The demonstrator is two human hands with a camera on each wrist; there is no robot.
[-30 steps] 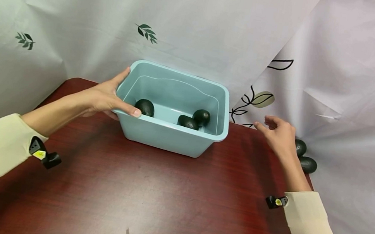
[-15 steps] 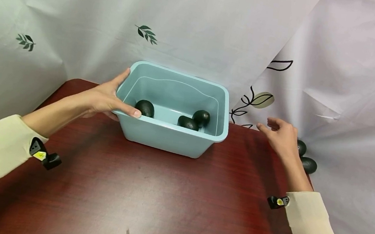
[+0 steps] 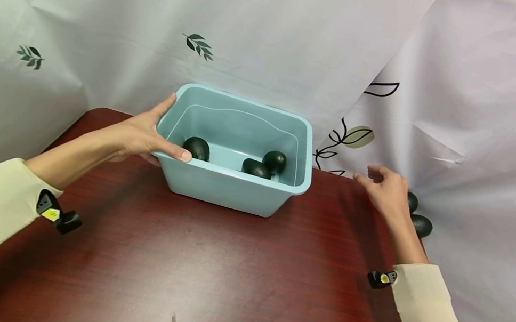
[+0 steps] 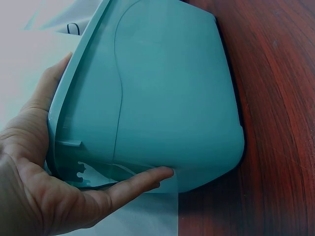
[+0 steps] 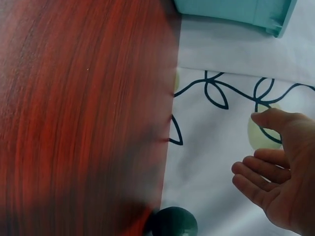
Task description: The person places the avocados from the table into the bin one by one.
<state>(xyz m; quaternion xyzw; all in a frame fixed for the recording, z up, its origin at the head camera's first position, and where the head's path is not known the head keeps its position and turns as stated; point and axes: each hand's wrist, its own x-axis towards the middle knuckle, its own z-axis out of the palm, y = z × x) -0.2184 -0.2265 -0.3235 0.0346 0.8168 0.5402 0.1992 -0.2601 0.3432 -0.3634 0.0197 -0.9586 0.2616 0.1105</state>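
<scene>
A light blue plastic bin [image 3: 216, 185] stands on the table near the back wall. Inside lie three dark green avocados: one at the left [image 3: 197, 148], and two side by side at the right, a nearer one [image 3: 256, 168] and a farther one [image 3: 274, 161]. My left hand [image 3: 142, 133] grips the bin's left corner, thumb along the near rim; the left wrist view shows fingers [image 4: 142, 183] against the outside wall. To the right of the bin, my right hand [image 3: 387, 190] hovers with nothing in it, fingers loosely bent. Beside its wrist are two more avocados [image 3: 421, 225], one partly hidden.
The dark red wooden table [image 3: 224, 275] extends in front of the bin. A pale sheet with leaf prints [image 3: 273, 39] hangs behind and along the right side. The two outer avocados lie at the table's right edge, against the sheet.
My right hand has shifted slightly to the right. The left hand keeps its grip on the bin, and the avocados lie as before. The head view has turned a little.
</scene>
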